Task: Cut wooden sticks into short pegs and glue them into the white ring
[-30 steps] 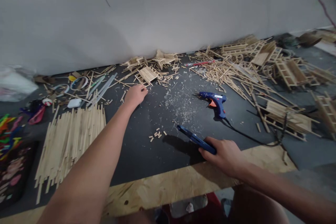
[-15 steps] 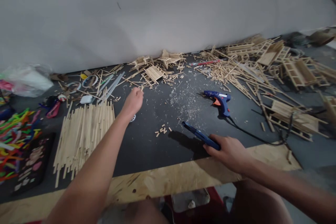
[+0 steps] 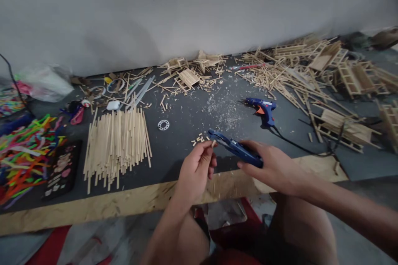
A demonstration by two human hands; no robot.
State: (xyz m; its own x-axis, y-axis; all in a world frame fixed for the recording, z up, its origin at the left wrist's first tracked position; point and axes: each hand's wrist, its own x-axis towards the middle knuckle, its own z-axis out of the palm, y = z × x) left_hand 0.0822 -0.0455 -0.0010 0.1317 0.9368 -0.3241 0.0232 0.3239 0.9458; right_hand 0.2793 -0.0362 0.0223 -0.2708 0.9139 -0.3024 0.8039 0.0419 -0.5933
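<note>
My left hand [image 3: 197, 165] is closed in a pinch, holding a small pale wooden stick piece [image 3: 214, 143] at the front end of a blue hand cutter [image 3: 239, 151]. My right hand [image 3: 272, 167] is wrapped round the cutter's handles, with its head pointing left. Whether its jaws touch the wood cannot be made out. Just behind the left fingertips, several short cut pieces [image 3: 199, 138] lie on the dark tabletop. A white ring with holes [image 3: 163, 125] lies farther left.
A bundle of wooden sticks [image 3: 116, 143] lies left, beside a dark patterned case [image 3: 64, 167] and colourful pipe cleaners [image 3: 26, 155]. A blue glue gun [image 3: 263, 107] with a black cable rests at right. Small wooden models [image 3: 354, 76] and loose sticks line the back and right.
My left hand has come back from the far left of the table to the cutter, with a wooden piece in its fingers. The white ring is uncovered. The view has shifted slightly.
</note>
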